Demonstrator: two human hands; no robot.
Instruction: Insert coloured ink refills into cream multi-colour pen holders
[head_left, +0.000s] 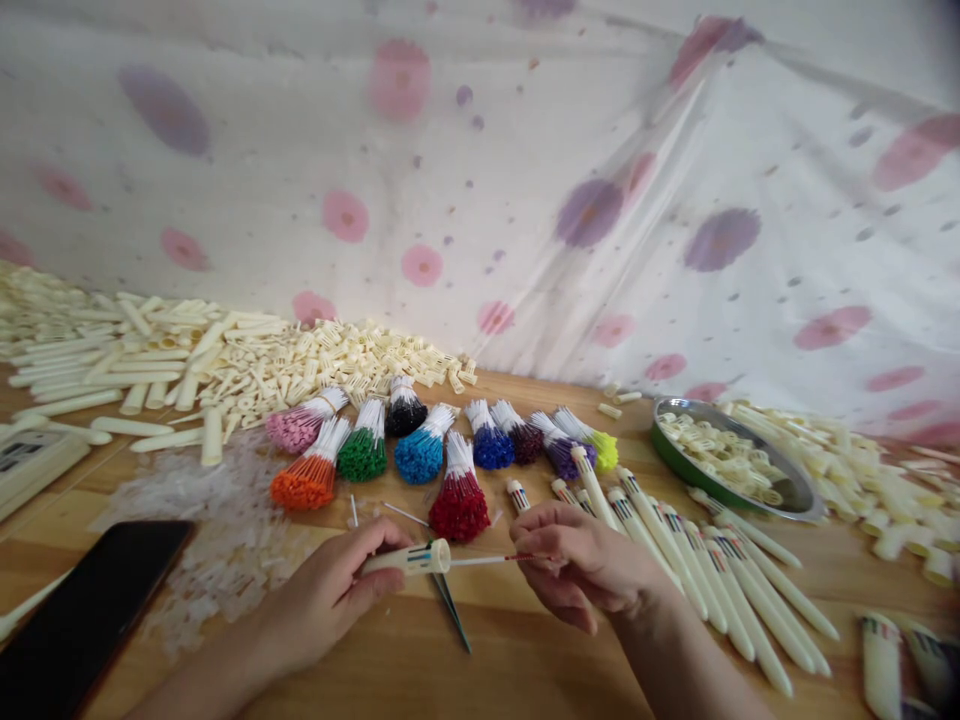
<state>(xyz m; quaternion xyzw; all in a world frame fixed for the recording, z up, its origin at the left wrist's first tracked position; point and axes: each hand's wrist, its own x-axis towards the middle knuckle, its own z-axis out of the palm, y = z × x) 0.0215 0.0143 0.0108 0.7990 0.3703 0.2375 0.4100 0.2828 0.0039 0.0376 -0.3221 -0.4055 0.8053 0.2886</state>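
Observation:
My left hand grips a short cream pen barrel with coloured slots, its open end facing right. Between the fingertips of my right hand is a thin pen refill, white along its length and red near the fingers. The refill's white end is at the barrel's mouth; whether it is inside I cannot tell. A slim dark pointed tool lies on the table below the barrel. Just beyond my hands stands a bundle of red refills.
Bundles of refills in several colours, such as orange, stand mid-table. Multicolour pens lie at right, near a green-sided metal dish of cream parts. Cream pen parts pile up back left. A phone lies front left beside clear plastic pieces.

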